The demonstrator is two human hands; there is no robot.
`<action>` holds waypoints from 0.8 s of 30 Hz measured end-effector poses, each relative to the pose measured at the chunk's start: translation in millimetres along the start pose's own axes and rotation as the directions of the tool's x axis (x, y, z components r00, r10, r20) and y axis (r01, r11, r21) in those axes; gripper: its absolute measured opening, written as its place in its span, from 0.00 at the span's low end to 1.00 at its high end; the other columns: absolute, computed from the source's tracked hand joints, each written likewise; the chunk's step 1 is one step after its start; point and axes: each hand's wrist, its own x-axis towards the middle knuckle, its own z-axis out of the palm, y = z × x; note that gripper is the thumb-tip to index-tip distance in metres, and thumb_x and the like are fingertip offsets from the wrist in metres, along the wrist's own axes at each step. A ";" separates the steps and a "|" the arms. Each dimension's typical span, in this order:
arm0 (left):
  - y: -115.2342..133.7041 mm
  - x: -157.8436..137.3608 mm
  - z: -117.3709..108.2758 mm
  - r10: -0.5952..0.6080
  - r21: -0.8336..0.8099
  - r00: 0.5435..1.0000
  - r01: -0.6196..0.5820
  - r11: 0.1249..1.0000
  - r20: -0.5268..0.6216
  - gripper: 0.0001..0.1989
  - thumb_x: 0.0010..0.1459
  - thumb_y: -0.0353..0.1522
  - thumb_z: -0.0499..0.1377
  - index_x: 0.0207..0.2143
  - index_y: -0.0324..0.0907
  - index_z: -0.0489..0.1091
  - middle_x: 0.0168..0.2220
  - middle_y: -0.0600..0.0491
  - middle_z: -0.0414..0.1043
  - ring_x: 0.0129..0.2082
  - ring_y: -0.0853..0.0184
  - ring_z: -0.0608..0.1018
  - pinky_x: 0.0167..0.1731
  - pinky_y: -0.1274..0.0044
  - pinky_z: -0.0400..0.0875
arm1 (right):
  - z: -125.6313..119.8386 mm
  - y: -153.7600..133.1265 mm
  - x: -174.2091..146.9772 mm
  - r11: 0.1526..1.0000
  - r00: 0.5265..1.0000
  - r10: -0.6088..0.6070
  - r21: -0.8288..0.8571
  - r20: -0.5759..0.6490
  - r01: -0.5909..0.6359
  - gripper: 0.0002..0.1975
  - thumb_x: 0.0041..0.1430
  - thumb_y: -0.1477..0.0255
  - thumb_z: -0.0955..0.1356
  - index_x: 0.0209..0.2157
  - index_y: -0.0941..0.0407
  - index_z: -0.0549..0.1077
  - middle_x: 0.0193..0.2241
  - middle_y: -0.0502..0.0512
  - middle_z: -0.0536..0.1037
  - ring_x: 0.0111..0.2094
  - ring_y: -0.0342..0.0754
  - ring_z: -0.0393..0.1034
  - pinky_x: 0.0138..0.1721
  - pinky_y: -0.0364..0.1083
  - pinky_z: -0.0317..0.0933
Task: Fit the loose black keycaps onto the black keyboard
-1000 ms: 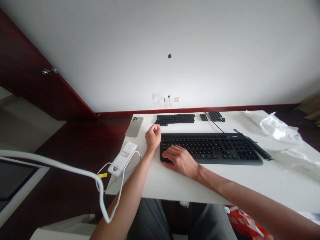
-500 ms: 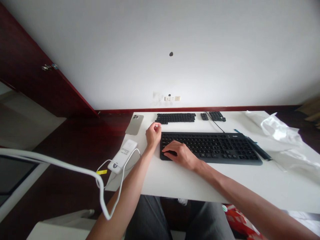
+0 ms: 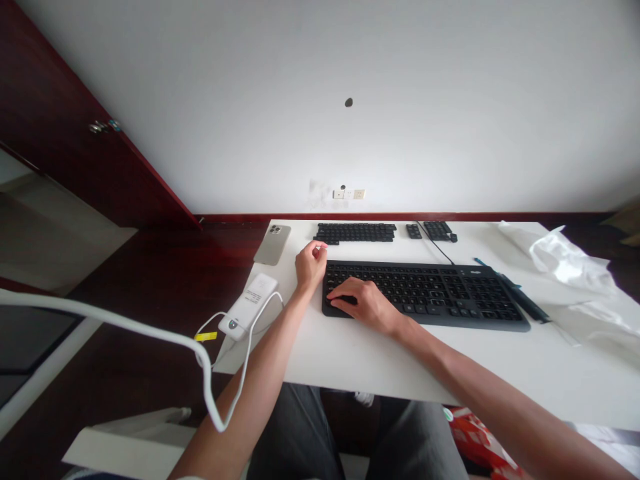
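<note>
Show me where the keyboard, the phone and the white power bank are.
keyboard [image 3: 450, 293], head view, middle of its key field
phone [image 3: 273, 244], head view, centre of its back
white power bank [image 3: 249, 306], head view, centre of its top face

A right hand [image 3: 363, 305] covers the near-left keys of a black keyboard [image 3: 425, 293]; its fingertips are hidden against the keys. At 10 o'clock from it, a left hand [image 3: 310, 265] pinches something too small to identify. Both forearms run out of frame at 6 o'clock. A white cable [image 3: 150, 337] exits the left edge at 9 o'clock. Loose black keycaps [image 3: 356, 232] at 12 o'clock carry illegible legends. Crumpled plastic wrap [image 3: 575, 267] is cropped at 3 o'clock. The label on a white power bank [image 3: 249, 305] is unreadable.
</note>
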 end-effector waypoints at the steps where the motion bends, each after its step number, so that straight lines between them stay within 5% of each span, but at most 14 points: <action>1: 0.4 0.2 -0.1 -0.001 0.002 1.000 0.001 1.000 0.002 0.08 0.61 0.29 0.56 0.36 0.45 0.76 0.22 0.58 0.66 0.23 0.66 0.68 0.28 0.77 0.60 | 0.9 0.4 -0.1 1.000 1.000 -0.013 -0.014 -0.002 0.013 0.06 0.66 0.74 0.72 0.43 0.52 0.83 0.41 0.51 0.85 0.45 0.50 0.78 0.50 0.50 0.72; 11: 0.9 0.1 0.4 0.014 -0.010 1.000 -0.014 1.000 0.005 0.07 0.62 0.29 0.57 0.36 0.45 0.76 0.22 0.59 0.66 0.23 0.67 0.68 0.27 0.77 0.59 | 4.5 -5.9 -0.5 0.970 0.982 -0.184 -0.156 0.047 0.189 0.06 0.69 0.76 0.69 0.42 0.56 0.81 0.40 0.56 0.83 0.43 0.52 0.75 0.46 0.51 0.71; 15: -0.3 -0.3 1.0 0.014 -0.009 1.000 -0.014 1.000 0.013 0.08 0.62 0.29 0.57 0.36 0.45 0.76 0.22 0.59 0.66 0.23 0.67 0.68 0.28 0.77 0.59 | 6.9 -15.2 -4.7 0.906 0.969 -0.219 -0.346 0.114 0.245 0.09 0.71 0.78 0.67 0.38 0.57 0.79 0.38 0.58 0.81 0.41 0.52 0.72 0.43 0.50 0.67; 19: 0.3 -2.3 0.6 0.013 0.000 1.000 -0.013 1.000 0.021 0.08 0.62 0.29 0.57 0.37 0.45 0.76 0.23 0.59 0.66 0.23 0.67 0.69 0.29 0.77 0.60 | 10.3 -21.2 -8.5 0.819 0.969 -0.214 -0.519 0.121 0.245 0.09 0.71 0.77 0.66 0.35 0.57 0.76 0.33 0.56 0.78 0.36 0.51 0.69 0.38 0.51 0.60; 24: 2.1 -4.9 -0.6 0.017 0.014 0.999 -0.018 1.000 0.029 0.08 0.63 0.30 0.56 0.37 0.45 0.76 0.22 0.59 0.64 0.23 0.67 0.67 0.28 0.77 0.59 | 10.2 -22.7 -11.2 0.820 0.971 -0.209 -0.521 0.114 0.238 0.07 0.70 0.78 0.66 0.37 0.56 0.76 0.35 0.56 0.79 0.37 0.51 0.70 0.39 0.52 0.57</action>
